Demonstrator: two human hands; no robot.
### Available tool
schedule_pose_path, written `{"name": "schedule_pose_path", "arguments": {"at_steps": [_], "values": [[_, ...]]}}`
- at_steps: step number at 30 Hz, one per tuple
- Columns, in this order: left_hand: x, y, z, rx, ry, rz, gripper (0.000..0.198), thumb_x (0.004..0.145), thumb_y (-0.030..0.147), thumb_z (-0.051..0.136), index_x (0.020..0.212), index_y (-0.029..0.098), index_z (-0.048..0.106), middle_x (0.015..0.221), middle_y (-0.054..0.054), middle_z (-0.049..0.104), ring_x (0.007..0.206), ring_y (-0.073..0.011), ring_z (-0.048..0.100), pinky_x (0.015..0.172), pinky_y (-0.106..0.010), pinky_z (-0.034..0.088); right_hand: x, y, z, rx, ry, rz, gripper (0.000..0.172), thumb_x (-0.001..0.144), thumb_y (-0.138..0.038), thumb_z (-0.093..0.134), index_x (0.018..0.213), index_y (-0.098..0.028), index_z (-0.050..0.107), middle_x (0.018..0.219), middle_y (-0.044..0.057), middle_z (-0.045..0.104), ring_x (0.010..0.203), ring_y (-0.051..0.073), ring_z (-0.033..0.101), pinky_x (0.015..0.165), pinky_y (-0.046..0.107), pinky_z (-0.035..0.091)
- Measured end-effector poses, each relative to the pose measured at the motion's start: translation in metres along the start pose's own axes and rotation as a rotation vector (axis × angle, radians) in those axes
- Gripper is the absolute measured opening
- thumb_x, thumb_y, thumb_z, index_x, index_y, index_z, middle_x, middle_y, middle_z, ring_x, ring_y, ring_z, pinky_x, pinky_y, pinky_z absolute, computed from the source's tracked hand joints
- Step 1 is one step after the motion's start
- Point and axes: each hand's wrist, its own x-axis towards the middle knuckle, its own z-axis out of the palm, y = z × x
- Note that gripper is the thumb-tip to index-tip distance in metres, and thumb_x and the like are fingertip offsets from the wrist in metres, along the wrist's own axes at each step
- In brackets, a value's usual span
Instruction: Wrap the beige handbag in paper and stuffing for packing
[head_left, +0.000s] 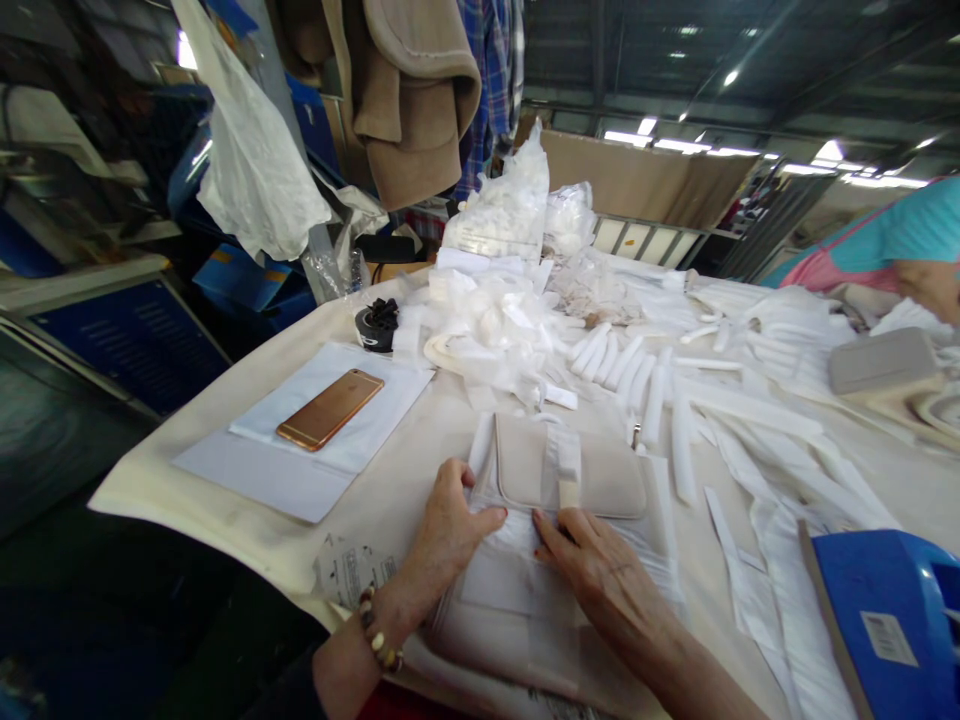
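Note:
A pale beige handbag (521,462) lies flat on the table in front of me. White wrapping covers parts of it, and a strap tab (568,470) runs down the middle of its flap. My left hand (450,525) holds the bag's left side, fingers curled at the edge and thumb stretched inward. At the lower end of the tab, my right hand (600,565) grips the bag with bent fingers; the fingertips are partly hidden. Clear printed plastic (349,570) sticks out from under my left wrist.
On the left, a gold phone (330,408) rests on white sheets (259,475). A black roll (375,325) and crumpled white wrapping (487,320) stand behind. White padding strips (652,395) spread to the right, with a blue machine (877,610) at the near right. Another person (862,250) is at the far right.

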Motion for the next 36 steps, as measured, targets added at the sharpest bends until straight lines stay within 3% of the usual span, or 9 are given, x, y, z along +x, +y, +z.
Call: {"name": "schedule_pose_path", "arguments": {"at_steps": [7,9,11,13,14,19,29,33,36], "values": [[-0.007,0.001,0.001,0.113,0.086,0.081,0.039,0.063,0.014,0.071,0.092,0.013,0.045,0.093,-0.006,0.052,0.091,-0.0226,0.051,0.083,-0.038,0.043,-0.003,-0.005,0.006,-0.072,0.011,0.039,0.028,0.093,-0.021,0.042,0.118,-0.012,0.051,0.082,0.006,0.055,0.071,0.018,0.053,0.064,0.031,0.046],[-0.02,0.001,0.006,0.233,0.199,0.302,0.037,0.071,0.013,0.064,0.104,0.01,0.048,0.107,-0.012,0.053,0.106,-0.0268,0.046,0.094,-0.043,0.037,-0.002,-0.006,0.004,-0.057,0.023,0.035,0.028,0.093,-0.021,0.041,0.118,-0.012,0.051,0.082,0.006,0.055,0.071,0.019,0.053,0.063,0.032,0.046],[-0.037,0.001,0.015,0.39,0.292,0.703,0.036,0.081,0.008,0.048,0.117,0.009,0.046,0.116,-0.014,0.053,0.116,-0.0254,0.042,0.1,-0.042,0.033,-0.002,-0.007,0.002,-0.017,0.037,0.042,0.025,0.093,-0.019,0.04,0.113,-0.014,0.053,0.08,0.005,0.055,0.07,0.018,0.053,0.062,0.031,0.046],[-0.053,-0.002,0.029,0.482,0.312,1.051,0.039,0.085,0.004,0.032,0.121,0.006,0.047,0.117,-0.013,0.056,0.118,-0.0222,0.044,0.101,-0.035,0.033,-0.002,-0.007,0.002,0.028,0.074,0.058,0.023,0.092,-0.013,0.037,0.106,-0.016,0.055,0.079,0.005,0.055,0.07,0.018,0.054,0.063,0.03,0.046],[-0.059,-0.005,0.036,0.507,0.297,1.116,0.04,0.086,0.006,0.029,0.121,0.004,0.048,0.118,-0.014,0.056,0.12,-0.0221,0.043,0.102,-0.032,0.033,-0.003,-0.007,0.003,0.048,0.096,0.068,0.024,0.091,-0.01,0.035,0.103,-0.016,0.055,0.079,0.005,0.056,0.071,0.018,0.054,0.064,0.03,0.046],[-0.067,-0.021,0.057,0.792,0.262,1.046,0.048,0.089,0.016,0.02,0.128,0.0,0.043,0.132,-0.019,0.046,0.125,-0.0289,0.041,0.108,-0.04,0.024,-0.007,-0.007,0.006,0.078,0.106,0.091,0.029,0.086,-0.001,0.031,0.089,-0.017,0.056,0.08,0.006,0.057,0.073,0.018,0.055,0.068,0.031,0.048],[-0.057,-0.027,0.051,0.918,0.171,1.022,0.049,0.089,0.025,0.028,0.129,0.002,0.044,0.132,-0.016,0.049,0.123,-0.0272,0.042,0.106,-0.038,0.025,-0.005,0.0,-0.006,0.225,0.018,0.141,0.021,0.087,-0.01,0.045,0.099,-0.015,0.061,0.082,0.006,0.059,0.071,0.017,0.057,0.067,0.03,0.052],[-0.057,-0.027,0.051,0.876,0.168,1.049,0.047,0.087,0.025,0.031,0.126,0.005,0.048,0.129,-0.014,0.052,0.122,-0.0271,0.043,0.105,-0.039,0.027,-0.045,0.017,-0.031,0.205,0.21,0.219,0.025,0.09,-0.024,0.048,0.111,-0.02,0.06,0.093,0.007,0.063,0.084,0.017,0.06,0.073,0.028,0.051],[-0.057,-0.03,0.049,0.799,0.183,1.069,0.045,0.085,0.021,0.031,0.12,0.004,0.053,0.125,-0.016,0.055,0.119,-0.0276,0.047,0.102,-0.041,0.03,-0.104,0.04,-0.057,0.052,0.321,0.54,0.023,0.087,-0.033,0.052,0.105,-0.024,0.064,0.093,0.007,0.063,0.085,0.019,0.059,0.076,0.033,0.049]]}}
